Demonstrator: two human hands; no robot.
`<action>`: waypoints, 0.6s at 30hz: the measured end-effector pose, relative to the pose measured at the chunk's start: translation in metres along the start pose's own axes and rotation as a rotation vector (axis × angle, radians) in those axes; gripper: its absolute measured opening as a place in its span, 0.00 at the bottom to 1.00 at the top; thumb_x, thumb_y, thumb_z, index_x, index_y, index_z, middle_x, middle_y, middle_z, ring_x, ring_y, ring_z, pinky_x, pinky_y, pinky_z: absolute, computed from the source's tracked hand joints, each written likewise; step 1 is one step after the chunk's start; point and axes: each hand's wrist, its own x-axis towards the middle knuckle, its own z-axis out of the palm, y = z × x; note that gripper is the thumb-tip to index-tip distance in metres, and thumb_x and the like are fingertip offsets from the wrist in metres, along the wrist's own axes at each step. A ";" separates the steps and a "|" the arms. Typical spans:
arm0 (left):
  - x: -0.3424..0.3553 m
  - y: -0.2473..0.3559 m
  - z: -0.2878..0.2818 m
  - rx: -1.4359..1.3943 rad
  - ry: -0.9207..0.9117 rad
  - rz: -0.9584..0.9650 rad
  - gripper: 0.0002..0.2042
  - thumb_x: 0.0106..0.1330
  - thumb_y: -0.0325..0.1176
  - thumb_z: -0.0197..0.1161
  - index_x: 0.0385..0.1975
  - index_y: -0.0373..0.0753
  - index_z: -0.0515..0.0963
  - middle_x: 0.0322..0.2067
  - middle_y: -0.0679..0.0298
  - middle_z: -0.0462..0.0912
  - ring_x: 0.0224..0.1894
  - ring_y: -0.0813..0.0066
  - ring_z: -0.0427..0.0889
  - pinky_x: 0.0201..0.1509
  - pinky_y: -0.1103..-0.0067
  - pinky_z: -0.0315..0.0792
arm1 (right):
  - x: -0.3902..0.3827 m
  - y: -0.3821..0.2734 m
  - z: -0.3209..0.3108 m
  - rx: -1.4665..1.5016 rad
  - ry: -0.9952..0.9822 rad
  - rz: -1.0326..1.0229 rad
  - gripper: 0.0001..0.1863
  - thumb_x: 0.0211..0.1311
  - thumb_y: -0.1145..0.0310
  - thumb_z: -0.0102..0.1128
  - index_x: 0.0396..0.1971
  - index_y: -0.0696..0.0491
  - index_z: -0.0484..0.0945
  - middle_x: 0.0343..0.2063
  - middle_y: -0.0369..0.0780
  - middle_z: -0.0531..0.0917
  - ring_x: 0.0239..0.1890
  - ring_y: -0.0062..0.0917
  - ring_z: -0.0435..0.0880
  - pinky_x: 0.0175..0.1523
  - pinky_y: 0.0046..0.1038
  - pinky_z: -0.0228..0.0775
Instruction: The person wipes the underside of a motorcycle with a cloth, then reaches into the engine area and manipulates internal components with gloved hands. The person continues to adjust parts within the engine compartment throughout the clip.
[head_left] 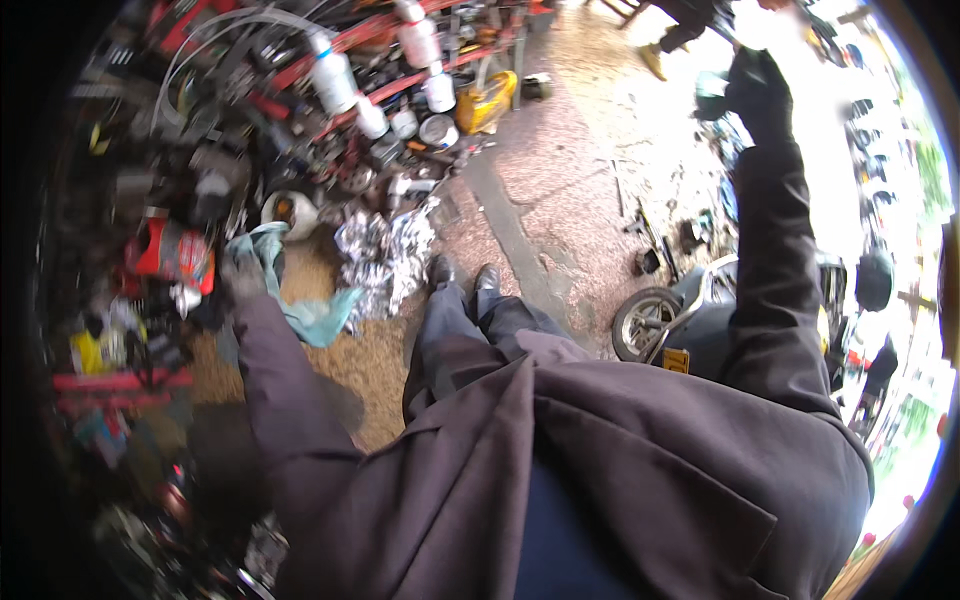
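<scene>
My left hand (242, 281) is stretched out to the left over a cluttered bench, smeared by motion. A teal cloth (322, 318) bunches around its fingers and hangs down beside the wrist; the hand appears closed on it. My right hand (762, 98), in a dark glove, is raised far out at the upper right against a bright glare. Its fingers look curled, and a pale teal shape (711, 95) shows at their left side. What that shape is, I cannot make out. Crumpled silver foil (385, 255) lies just right of the cloth.
Left of me are a red packet (172, 255), a white round container (290, 213) and a power tool (408, 190). Red shelving holds white bottles (332, 78) and a yellow container (487, 102). A scooter (700, 305) stands at right. Another person's leg (655, 58) shows at the top.
</scene>
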 end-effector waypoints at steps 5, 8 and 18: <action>-0.061 0.112 0.059 -0.489 -0.110 0.300 0.39 0.52 0.39 0.73 0.65 0.46 0.60 0.57 0.54 0.70 0.48 0.58 0.77 0.51 0.64 0.74 | -0.051 0.023 0.088 -0.416 0.304 -0.358 0.21 0.67 0.55 0.52 0.47 0.58 0.71 0.37 0.42 0.79 0.38 0.32 0.81 0.42 0.36 0.78; -0.152 0.210 0.081 -1.254 -0.602 0.397 0.44 0.50 0.37 0.76 0.68 0.46 0.57 0.60 0.54 0.67 0.49 0.59 0.76 0.51 0.64 0.73 | -0.068 0.018 0.126 0.475 -0.304 -0.245 0.13 0.72 0.62 0.46 0.35 0.55 0.74 0.25 0.34 0.75 0.27 0.23 0.74 0.38 0.28 0.70; -0.300 0.456 0.018 -0.666 -0.685 1.206 0.32 0.52 0.38 0.72 0.56 0.34 0.69 0.46 0.53 0.77 0.47 0.64 0.77 0.52 0.72 0.72 | -0.173 0.025 0.106 0.044 0.540 -0.302 0.23 0.63 0.53 0.58 0.44 0.61 0.77 0.38 0.45 0.83 0.39 0.29 0.83 0.47 0.31 0.77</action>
